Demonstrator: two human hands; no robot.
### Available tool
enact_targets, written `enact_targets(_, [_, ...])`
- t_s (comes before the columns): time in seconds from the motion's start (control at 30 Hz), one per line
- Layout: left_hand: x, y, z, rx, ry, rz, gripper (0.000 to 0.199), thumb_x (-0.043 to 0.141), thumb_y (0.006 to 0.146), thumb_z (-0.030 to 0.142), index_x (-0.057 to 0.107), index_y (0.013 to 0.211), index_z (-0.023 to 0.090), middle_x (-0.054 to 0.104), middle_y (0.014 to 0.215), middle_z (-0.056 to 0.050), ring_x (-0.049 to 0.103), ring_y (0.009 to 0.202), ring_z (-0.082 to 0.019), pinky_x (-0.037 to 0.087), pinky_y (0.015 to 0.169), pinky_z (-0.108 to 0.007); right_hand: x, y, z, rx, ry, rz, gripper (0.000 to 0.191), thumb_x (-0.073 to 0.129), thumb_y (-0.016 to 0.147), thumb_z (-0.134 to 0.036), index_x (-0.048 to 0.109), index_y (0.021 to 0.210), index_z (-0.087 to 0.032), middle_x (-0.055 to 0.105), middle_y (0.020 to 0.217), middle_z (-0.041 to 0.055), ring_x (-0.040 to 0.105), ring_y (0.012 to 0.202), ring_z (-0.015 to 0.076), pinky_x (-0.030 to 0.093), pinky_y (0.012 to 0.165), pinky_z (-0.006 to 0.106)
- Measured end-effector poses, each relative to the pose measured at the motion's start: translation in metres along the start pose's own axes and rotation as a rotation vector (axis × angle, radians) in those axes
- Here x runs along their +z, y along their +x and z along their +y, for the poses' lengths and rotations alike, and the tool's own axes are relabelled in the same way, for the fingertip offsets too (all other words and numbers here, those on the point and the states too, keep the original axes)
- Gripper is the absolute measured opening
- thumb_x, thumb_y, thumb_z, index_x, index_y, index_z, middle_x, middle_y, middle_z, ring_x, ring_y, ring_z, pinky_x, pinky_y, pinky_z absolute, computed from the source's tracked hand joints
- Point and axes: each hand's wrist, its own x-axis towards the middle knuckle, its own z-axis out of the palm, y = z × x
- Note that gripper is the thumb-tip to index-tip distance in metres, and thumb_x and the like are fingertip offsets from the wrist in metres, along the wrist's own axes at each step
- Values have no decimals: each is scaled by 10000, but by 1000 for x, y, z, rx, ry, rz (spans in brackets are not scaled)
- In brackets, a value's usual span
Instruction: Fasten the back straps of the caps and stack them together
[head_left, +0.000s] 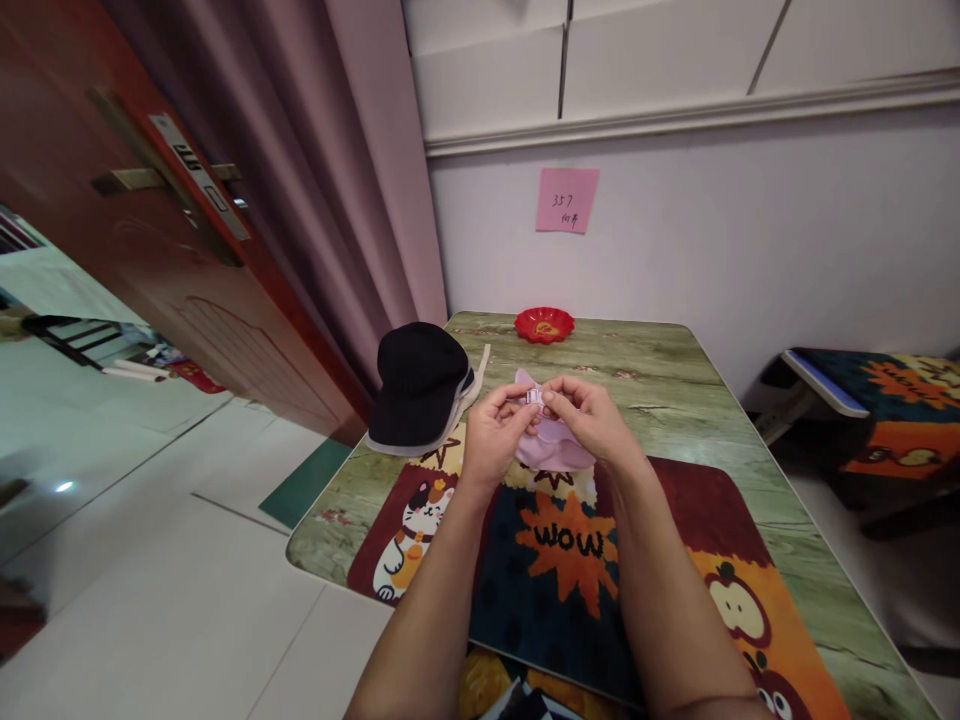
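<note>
A lilac cap (556,452) is held just above the patterned mat, partly hidden by my fingers. My left hand (495,428) is closed in a pinch on the left side of the cap's small pale buckle (534,396). From the right, my right hand (592,412) grips the buckle between thumb and fingers, with the cap's fabric hanging below. To the left of my hands lies a black cap (420,380) with a grey-edged brim, and a light strap (483,370) sticks up beside it.
The green wood-look table (645,360) carries a cartoon mat (555,600) and a red scalloped dish (544,324) near the wall. A brown door (247,300) and mauve curtain (375,150) stand at left. A dark seat with a patterned cover (900,400) is at right.
</note>
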Motion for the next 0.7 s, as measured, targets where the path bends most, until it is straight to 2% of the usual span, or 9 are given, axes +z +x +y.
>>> enact_targets(0.4, [2,-3,2,-13,9,-16,329,783,733,296,699,1009,137,678,659,1,620,567,-105,513,578,-219,-5,0,-3,-73,-127,-29,189,627,875,-356,652,797,-186,611,722,-11,515,661,122,390,645,264])
enact_targets(0.7, [0,-3,7,73,154,-5,257,765,752,262,728,979,146,663,785,-29,655,649,-122,525,594,-219,1,1,2,-51,31,12,167,656,859,-353,644,859,-186,626,770,2,559,693,129,436,664,266])
